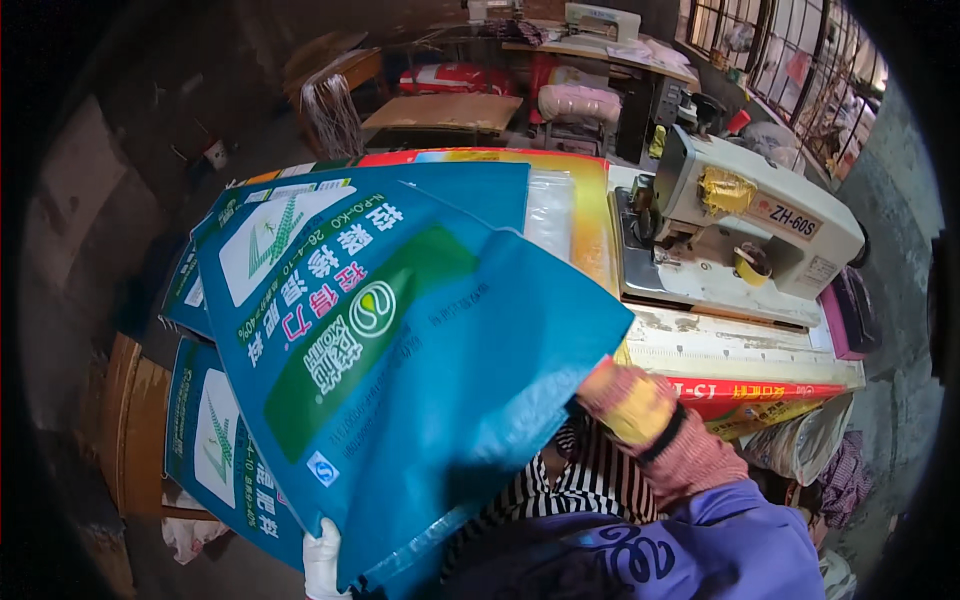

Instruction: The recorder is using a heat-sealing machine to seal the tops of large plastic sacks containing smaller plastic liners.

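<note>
A large teal-blue printed sack [480,350] with a dark green band slants across the stack in front of me. My left hand [322,562], in a white glove, is closed on the sack's near left edge, its thumb on top. My right hand [628,402], wrapped in yellow and pink, holds the sack's right corner; its fingertips are hidden. Between the hands, the sack's near edge hangs over my lap. More blue sacks lie beneath, one [215,440] drooping at the left. To the right stands a white sewing machine [760,210], apart from both hands.
The sewing machine rests on a worn white tabletop [730,350] with red and yellow sacking along its front. A purple-black box [848,315] stands beside it. Farther back are another sewing machine [603,22], a padded stool [580,103] and a wooden board [440,112]. Barred windows [790,60] line the right.
</note>
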The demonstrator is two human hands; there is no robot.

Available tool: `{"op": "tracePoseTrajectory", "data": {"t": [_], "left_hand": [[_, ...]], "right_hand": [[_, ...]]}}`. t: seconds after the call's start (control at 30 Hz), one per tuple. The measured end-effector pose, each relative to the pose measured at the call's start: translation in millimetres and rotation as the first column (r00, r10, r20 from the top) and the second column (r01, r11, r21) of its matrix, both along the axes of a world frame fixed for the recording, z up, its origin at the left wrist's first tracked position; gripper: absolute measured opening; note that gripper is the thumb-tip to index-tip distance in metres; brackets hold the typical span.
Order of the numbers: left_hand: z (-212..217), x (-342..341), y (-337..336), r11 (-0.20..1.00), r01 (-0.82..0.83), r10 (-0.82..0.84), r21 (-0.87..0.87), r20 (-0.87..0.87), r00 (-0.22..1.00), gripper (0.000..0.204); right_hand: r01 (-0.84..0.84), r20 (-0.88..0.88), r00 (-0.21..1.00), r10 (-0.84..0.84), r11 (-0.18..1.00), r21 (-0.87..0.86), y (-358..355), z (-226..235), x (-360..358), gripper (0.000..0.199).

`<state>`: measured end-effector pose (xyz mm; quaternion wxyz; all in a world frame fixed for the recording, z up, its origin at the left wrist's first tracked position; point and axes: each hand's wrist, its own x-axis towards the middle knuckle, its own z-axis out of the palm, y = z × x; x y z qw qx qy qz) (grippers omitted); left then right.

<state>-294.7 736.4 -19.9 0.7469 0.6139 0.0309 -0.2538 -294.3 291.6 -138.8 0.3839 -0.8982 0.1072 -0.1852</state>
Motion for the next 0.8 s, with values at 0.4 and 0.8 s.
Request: {"op": "tracePoseTrajectory", "data": {"t": [0.4,0.8], "left_hand": [[-51.3,-27.6,39.7,0.942,0.22,-0.196,0.252,-0.116,0.974,0.042],[-25.5,2.0,41.6,0.997,-0.011,0.018,0.083,-0.095,0.995,0.038]], "right_hand": [[-0.056,-0.332,0.937,-0.106,0.894,-0.445,63.4,-5.4,164.2,0.028],[-0.853,-0.181,0.509,0.842,0.521,0.025,18.6,208.2,-44.1,0.027]]}}
